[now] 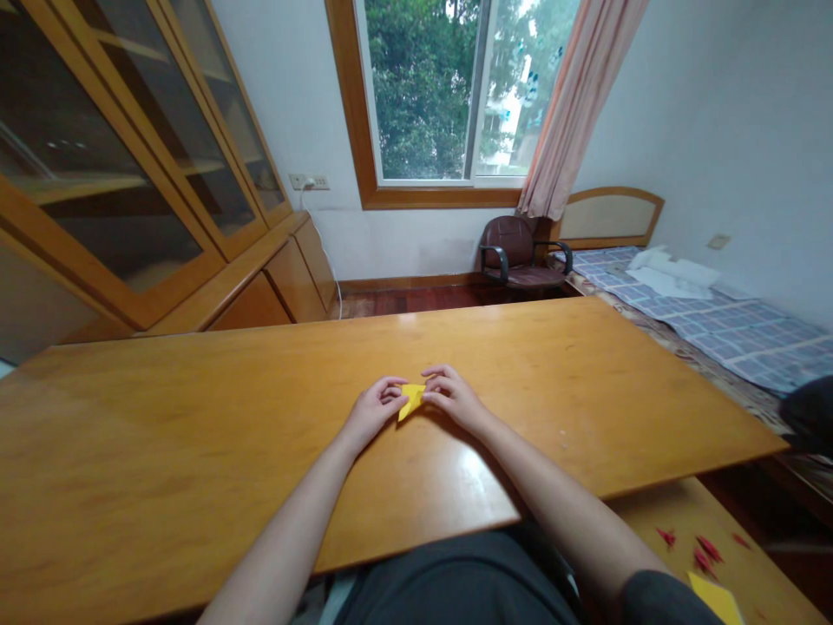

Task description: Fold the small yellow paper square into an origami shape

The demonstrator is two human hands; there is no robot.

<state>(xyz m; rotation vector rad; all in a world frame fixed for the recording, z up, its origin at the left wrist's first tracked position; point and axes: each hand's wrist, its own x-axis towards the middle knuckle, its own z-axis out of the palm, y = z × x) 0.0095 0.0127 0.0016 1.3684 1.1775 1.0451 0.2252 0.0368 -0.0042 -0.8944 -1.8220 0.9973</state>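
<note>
Nearest, at the bottom edge, dark clothing [455, 582], with bare forearms [292, 521] angled inward from both sides. Left hand [370, 412] pinched nearly closed on the left side of a small yellow paper [411, 399], fingers curled. Right hand [461, 404] apparently pinched at the paper's right corner, thumb against it, one finger lifted clear. Paper at mid-view, between both hands, pointed at its lower left; cannot tell whether resting on the table [195, 434] or held just above. Judging by the pose, probably mid-fold: best to line up edges before pressing, anchor with one pinch, then run the other thumb along the crease. Worth using the hard tabletop for a sharp line, with light pressure to spare such small corners from crumpling. Farther out, at lower right, red pieces [708, 549] and a yellow sheet [716, 599] on a lower surface [651, 516]. Beyond the table, a chair [511, 243] below a window [423, 95], a bed [768, 338] to the right, a cabinet [253, 299] to the left
</note>
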